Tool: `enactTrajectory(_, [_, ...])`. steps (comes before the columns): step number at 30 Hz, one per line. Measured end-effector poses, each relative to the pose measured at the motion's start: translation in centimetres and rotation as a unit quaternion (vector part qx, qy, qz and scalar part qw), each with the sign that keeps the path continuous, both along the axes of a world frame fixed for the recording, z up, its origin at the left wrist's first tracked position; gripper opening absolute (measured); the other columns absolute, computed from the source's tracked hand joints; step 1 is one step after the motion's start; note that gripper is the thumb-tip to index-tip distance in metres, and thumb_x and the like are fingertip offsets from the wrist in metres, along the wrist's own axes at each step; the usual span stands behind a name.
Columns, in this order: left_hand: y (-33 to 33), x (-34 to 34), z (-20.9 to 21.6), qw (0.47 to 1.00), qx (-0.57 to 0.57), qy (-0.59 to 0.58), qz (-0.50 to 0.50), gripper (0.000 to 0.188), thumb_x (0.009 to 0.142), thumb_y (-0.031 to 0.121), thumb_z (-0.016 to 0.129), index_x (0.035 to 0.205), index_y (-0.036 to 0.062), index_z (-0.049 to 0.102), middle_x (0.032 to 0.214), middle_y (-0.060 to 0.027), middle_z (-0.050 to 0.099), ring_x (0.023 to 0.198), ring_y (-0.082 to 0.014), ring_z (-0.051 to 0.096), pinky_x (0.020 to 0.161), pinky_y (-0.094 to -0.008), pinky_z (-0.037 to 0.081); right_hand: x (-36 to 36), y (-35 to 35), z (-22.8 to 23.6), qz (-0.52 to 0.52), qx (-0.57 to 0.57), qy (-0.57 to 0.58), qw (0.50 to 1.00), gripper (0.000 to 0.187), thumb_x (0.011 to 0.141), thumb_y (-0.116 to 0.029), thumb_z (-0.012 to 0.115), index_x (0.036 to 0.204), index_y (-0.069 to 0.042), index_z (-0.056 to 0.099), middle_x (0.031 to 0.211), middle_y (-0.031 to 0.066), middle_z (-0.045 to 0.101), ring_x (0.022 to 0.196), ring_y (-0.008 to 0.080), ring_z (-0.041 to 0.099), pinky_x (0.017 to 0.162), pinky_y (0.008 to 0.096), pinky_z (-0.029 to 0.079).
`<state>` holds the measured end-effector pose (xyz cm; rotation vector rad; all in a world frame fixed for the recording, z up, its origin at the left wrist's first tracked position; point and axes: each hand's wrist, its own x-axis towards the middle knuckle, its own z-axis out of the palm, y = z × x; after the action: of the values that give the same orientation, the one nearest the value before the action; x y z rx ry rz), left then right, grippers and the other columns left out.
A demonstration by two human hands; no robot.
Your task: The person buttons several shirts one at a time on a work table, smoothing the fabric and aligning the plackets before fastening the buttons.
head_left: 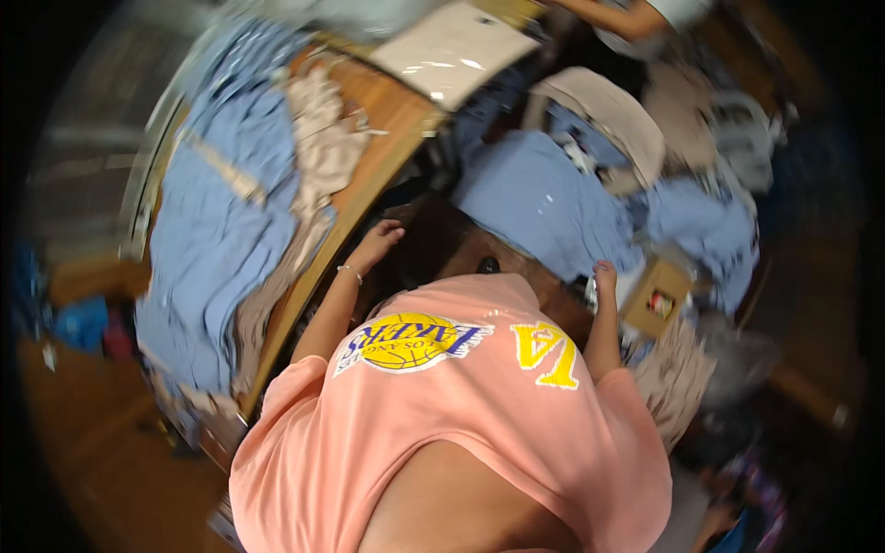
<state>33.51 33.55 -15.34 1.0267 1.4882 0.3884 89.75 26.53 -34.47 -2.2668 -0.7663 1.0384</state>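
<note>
Peach printed T-shirt [470,396] foremost, left hand [380,241] hangs loose beside a brown wooden table [396,101], right hand [604,272], grip unclear, near light-blue cloth [544,207].

Bench [396,115] on the left: garments [221,221] on it, a cloth [323,138] along their right side, a packet [452,51] at its far end. Left hand [378,242] just right of the bench edge. Right hand [604,273] by the near right end of a sheet [544,203], contact unclear. Carton [648,290] right of that hand. Bag [742,138] farther off, beyond the carton. Co-worker's arm [608,16] past the sheet.
</note>
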Motion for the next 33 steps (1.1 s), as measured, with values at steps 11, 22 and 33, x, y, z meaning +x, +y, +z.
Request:
enactTrajectory(11, [-17.2,-15.4,22.1,0.934,0.261,-0.201,0.138,0.037,0.091,0.017,0.049,0.125,0.0021,0.046,0.113,-0.0089,0.056,0.105,-0.0151,0.051,0.092,-0.0276,0.038,-41.3,19.3,32.3,0.382,0.297,0.223,0.846,0.027,0.088,-0.017,0.057,0.111,-0.005,0.056,0.091,-0.001,0.057,0.081,0.0071,0.052,0.067,0.0193,0.04])
enactTrajectory(22, [-28.3,-34.3,15.8,0.815,0.295,0.44,0.234,0.051,0.071,0.034,0.071,0.112,0.0092,0.054,0.126,-0.0085,0.042,0.119,-0.0275,0.038,0.098,-0.0409,0.027,-69.0,7.2,35.7,0.701,0.442,-0.008,0.56,0.04,0.069,0.003,0.049,0.107,-0.006,0.058,0.109,0.0144,0.055,0.103,0.0327,0.049,0.088,0.0405,0.037])
enactTrajectory(33, [-20.7,-41.1,17.8,0.649,0.382,0.56,0.346,0.072,0.079,0.041,0.062,0.133,0.0025,0.033,0.139,-0.0258,0.024,0.13,-0.0413,0.021,0.102,-0.0507,0.022,-77.8,12.8,39.3,0.681,0.373,0.021,0.629,0.038,0.081,-0.009,0.05,0.118,-0.002,0.048,0.071,0.012,0.061,0.07,0.0247,0.061,0.062,0.0332,0.047])
